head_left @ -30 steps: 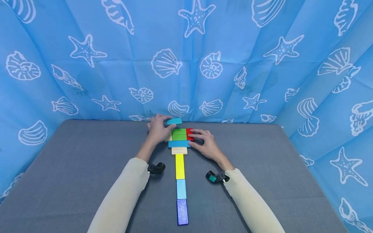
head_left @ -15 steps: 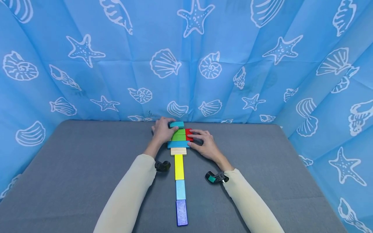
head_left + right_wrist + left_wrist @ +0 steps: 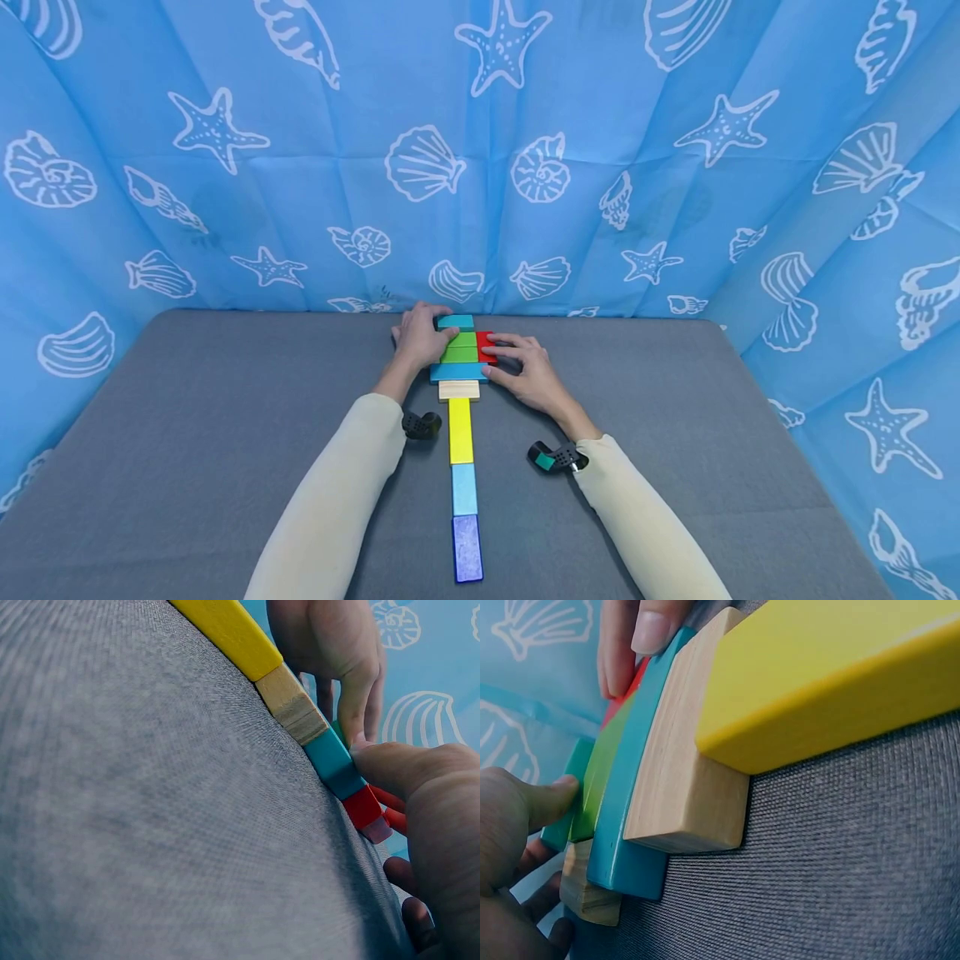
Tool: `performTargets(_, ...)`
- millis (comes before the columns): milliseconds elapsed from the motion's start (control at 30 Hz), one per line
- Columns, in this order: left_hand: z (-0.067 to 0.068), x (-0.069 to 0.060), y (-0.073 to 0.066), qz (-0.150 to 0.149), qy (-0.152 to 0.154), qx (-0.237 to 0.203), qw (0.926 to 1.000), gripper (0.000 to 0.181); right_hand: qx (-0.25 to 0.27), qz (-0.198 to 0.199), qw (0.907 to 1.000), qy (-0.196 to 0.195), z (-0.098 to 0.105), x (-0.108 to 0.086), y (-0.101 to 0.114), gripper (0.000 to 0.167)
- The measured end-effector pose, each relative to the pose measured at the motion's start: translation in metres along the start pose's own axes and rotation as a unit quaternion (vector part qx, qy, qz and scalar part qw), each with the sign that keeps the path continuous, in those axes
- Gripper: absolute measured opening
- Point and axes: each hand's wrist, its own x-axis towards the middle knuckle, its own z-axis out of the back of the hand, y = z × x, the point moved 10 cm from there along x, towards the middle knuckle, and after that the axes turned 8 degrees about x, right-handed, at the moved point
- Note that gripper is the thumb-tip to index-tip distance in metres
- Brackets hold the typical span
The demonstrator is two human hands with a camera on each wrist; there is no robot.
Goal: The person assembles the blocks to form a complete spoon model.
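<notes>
My left hand [image 3: 420, 335] pinches a teal block [image 3: 459, 322] at the far end of a flat layout of wooden blocks. The teal block lies just behind two green blocks [image 3: 460, 354]. A red block [image 3: 482, 340] stands to the right of the green ones, with fingertips of my right hand [image 3: 536, 377] resting on it. The right thumb touches the right end of a long blue block [image 3: 453, 372]. In the left wrist view a small natural wood block [image 3: 592, 881] sits beside the green ones, close under my left fingers.
Toward me runs a line of blocks: natural wood [image 3: 458, 390], yellow [image 3: 461, 429], light blue [image 3: 464, 489] and dark blue [image 3: 467, 548]. They lie on a grey cloth-covered table [image 3: 225, 450]. A blue curtain [image 3: 330, 192] hangs right behind its far edge.
My left hand has moved right and slightly toward me, lowering the teal block from above the table to just behind the green blocks. My right hand has stayed in place.
</notes>
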Motion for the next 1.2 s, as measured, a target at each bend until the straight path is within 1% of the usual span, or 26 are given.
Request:
performTargets(333,-0.0030,0.0012,-0.0010,-0.006,0.012,0.008,0.9999,0.036,0.002,0.002,1.0000,-0.001,0.0008,-0.0011,0.0016,0.041)
performTargets(633,-0.0011,-0.0005,-0.0038,-0.017,0.008,0.017,0.9997,0.033,-0.003,-0.003,1.0000,0.000,0.0003,-0.0001,-0.0019,0.040)
performTargets(833,-0.0026,-0.0011,-0.0032,-0.017,0.017,0.032,0.9992,0.035,0.000,-0.007,1.0000,0.002,0.0004,0.0002,-0.0026,0.040)
performTargets(1067,-0.0055,-0.0012,-0.0018,-0.020,0.027,0.042,0.9986,0.038,-0.006,0.000,1.0000,0.001,0.0006,0.0000,-0.0011,0.040)
performTargets(1200,-0.0030,-0.0033,-0.0010,-0.032,0.017,0.034,0.9988,0.039,-0.005,0.003,1.0000,0.000,0.0009,-0.0006,-0.0010,0.040)
